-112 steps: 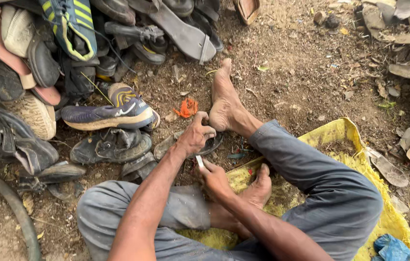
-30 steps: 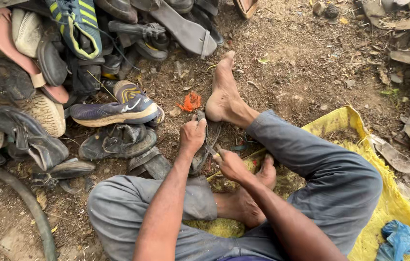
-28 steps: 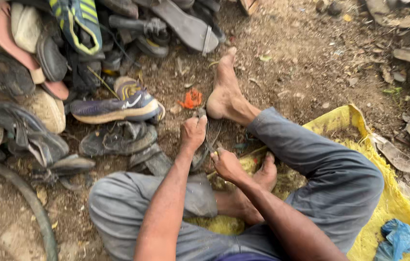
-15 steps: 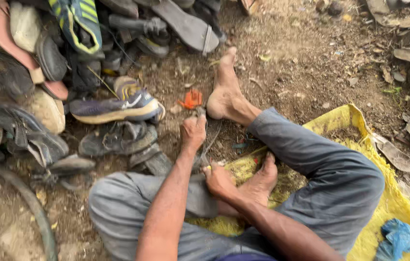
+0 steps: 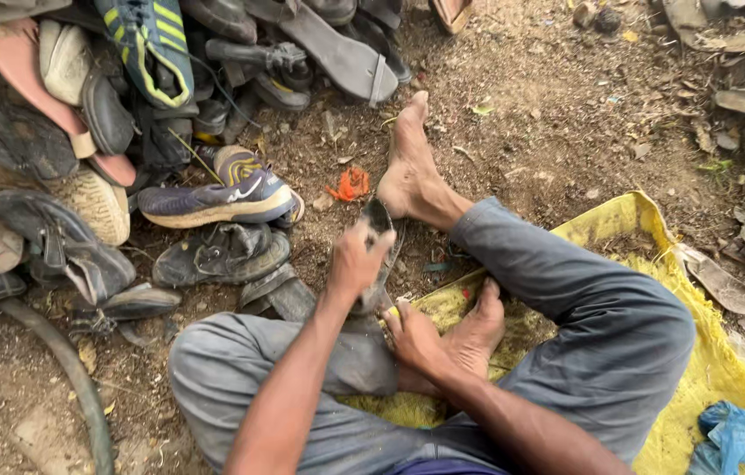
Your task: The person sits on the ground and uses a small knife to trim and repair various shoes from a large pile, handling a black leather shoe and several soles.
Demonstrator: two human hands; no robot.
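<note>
the left hand (image 5: 356, 262) sits just left of the frame's centre, fingers clenched around the upper part of a dark, flat shoe sole (image 5: 378, 255) that it holds upright, the sole's top end poking out above the knuckles near the heel of the outstretched foot (image 5: 409, 163); the right hand (image 5: 414, 337) lies just below and to the right of it, fingers curled near the sole's lower end, though whether it grips a tool or the sole itself cannot be told; beside that hand rests the other bare foot (image 5: 478, 324), tucked in against the folded leg; both legs wear grey trousers (image 5: 583, 308), one knee bent at lower left, the other at right of centre; under the person, running from the centre to the lower right, is a yellow woven sack (image 5: 645, 229) spread on the dirt ground (image 5: 557, 97); a crumpled blue scrap (image 5: 724, 435) lies at its lower right corner; just above the left hand a small orange scrap (image 5: 352, 183) lies on the dirt; to the left of the hands lies a blue running shoe (image 5: 218, 198) with a worn black shoe (image 5: 218, 255) below it; beyond them a heap of old shoes and sandals (image 5: 65, 114) fills the upper left of the frame; a curved black rubber strip (image 5: 65, 365) runs along the lower left.
</note>
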